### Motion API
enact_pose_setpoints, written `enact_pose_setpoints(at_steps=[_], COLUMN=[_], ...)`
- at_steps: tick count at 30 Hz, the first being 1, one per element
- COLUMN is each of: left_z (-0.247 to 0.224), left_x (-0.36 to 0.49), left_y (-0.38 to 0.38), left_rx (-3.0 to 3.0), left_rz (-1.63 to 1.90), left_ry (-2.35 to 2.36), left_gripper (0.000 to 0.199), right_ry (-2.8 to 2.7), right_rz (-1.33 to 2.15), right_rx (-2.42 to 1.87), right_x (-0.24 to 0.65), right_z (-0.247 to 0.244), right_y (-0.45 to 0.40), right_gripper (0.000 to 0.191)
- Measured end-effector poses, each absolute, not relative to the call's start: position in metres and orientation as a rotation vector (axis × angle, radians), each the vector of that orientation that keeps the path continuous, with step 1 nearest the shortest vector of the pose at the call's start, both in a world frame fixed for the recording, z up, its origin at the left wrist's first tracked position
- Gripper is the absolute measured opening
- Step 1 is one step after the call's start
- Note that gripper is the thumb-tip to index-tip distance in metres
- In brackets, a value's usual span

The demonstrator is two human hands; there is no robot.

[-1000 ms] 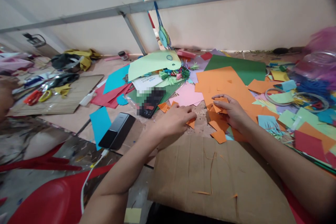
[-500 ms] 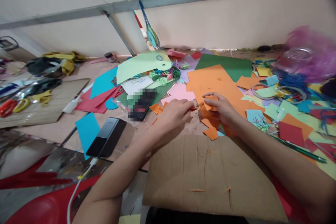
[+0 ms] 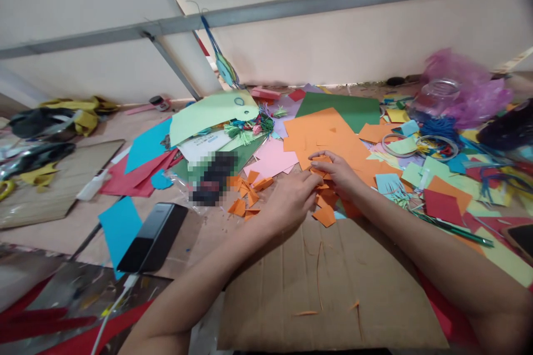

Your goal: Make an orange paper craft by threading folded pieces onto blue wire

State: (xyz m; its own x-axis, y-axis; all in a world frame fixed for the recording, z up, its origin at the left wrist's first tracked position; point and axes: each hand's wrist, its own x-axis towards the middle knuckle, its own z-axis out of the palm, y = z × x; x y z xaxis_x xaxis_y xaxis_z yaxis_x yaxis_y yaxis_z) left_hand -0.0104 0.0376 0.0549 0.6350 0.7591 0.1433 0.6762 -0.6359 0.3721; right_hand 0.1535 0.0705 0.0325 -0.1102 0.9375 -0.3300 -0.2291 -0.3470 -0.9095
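My left hand (image 3: 293,198) is closed, its fingers curled at the orange paper pieces (image 3: 325,197) beside my right hand. My right hand (image 3: 339,173) curls around small cut orange paper pieces, thumb and fingers pressed on them. The two hands almost meet, and their fingertips partly hide what they grip. Left of my left hand lies a loose pile of folded orange scraps (image 3: 249,193). Behind the hands is a large orange paper sheet (image 3: 333,132). Nearest me, a brown cardboard sheet (image 3: 333,288) carries thin orange strips (image 3: 306,313).
A dark power bank (image 3: 153,238) with a white cable lies at left on blue paper (image 3: 119,222). Green paper (image 3: 339,111), pink paper (image 3: 275,156), tassels (image 3: 256,126) and two rings (image 3: 437,145) crowd the table. A clear jar (image 3: 439,94) stands at back right.
My left hand has moved right, up to the pieces by my right hand. More of the orange pile at left now shows. The view has shifted slightly to the right.
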Motion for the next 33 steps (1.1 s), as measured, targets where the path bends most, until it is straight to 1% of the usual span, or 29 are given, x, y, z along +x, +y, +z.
enact_pose_setpoints(at_steps=[3,6,8,11,13,16,18,20,22,25,27,30,33], left_z=[0.049,0.044,0.045,0.052,0.060,0.070,0.073,0.073,0.069,0.059,0.055,0.056,0.061], left_x=[-0.010,-0.009,-0.009,-0.014,-0.025,-0.053,-0.076,-0.096,-0.109,-0.113,-0.110,-0.099,-0.081], left_y=[0.038,0.037,0.033,0.027,0.026,0.033,0.042,0.051,0.057,0.062,0.063,0.062,0.055], left_rx=[2.588,2.600,2.602,2.622,2.642,2.651,2.650,2.617,2.601,2.628,2.635,2.607,2.577], left_rz=[0.430,0.379,0.345,0.367,0.370,0.334,0.322,0.306,0.183,0.033,0.022,0.122,0.245], left_ry=[1.118,1.112,1.087,0.982,0.946,1.061,1.280,1.618,1.755,1.743,1.712,1.669,1.511], left_gripper=[0.011,0.012,0.019,0.036,0.039,0.029,0.026,0.025,0.027,0.020,0.016,0.014,0.015], right_ry=[-0.874,-0.881,-0.893,-0.918,-0.932,-0.922,-0.924,-0.933,-0.939,-0.932,-0.926,-0.929,-0.938], right_rz=[1.620,1.605,1.590,1.568,1.576,1.583,1.565,1.548,1.541,1.540,1.540,1.536,1.550], right_rx=[-1.211,-1.214,-1.208,-1.223,-1.249,-1.326,-1.374,-1.402,-1.422,-1.433,-1.435,-1.444,-1.418], right_x=[0.154,0.154,0.154,0.154,0.154,0.154,0.154,0.154,0.154,0.153,0.153,0.153,0.153], right_z=[0.031,0.029,0.028,0.029,0.031,0.035,0.036,0.037,0.037,0.038,0.038,0.038,0.037], right_y=[0.071,0.072,0.073,0.072,0.072,0.071,0.071,0.071,0.071,0.072,0.072,0.072,0.071], right_gripper=[0.035,0.037,0.040,0.042,0.042,0.041,0.040,0.038,0.038,0.039,0.039,0.039,0.041])
